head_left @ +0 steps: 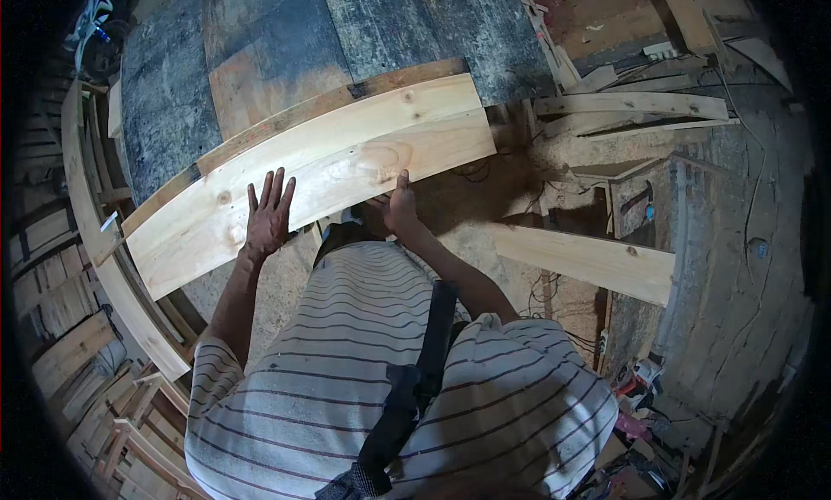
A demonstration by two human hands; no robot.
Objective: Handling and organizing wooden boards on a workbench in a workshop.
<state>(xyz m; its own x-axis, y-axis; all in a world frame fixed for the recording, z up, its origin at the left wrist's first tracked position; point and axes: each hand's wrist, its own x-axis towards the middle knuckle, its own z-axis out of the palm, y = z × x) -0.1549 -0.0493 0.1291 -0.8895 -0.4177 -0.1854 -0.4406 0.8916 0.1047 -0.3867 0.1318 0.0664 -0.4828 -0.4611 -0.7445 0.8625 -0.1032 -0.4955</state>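
A wide, pale wooden board (333, 164) with knots lies in front of me, along the near edge of a dark-stained worktable (268, 32). My left hand (269, 219) rests on the board's near part with its fingers stretched out and slightly spread. At the board's near edge, right of the middle, my right hand (401, 207) grips it. The right thumb lies on top; the other fingers are mostly hidden under the edge. A narrow, darker wood strip (303, 109) runs along the board's far side.
Another pale board (597, 259) lies to the right. Curved planks (632, 106) sit beyond it, near a cable (762, 154) on the floor. Long timber (112, 240) and stacked wood stand at the left. A power tool (639, 377) is at the lower right.
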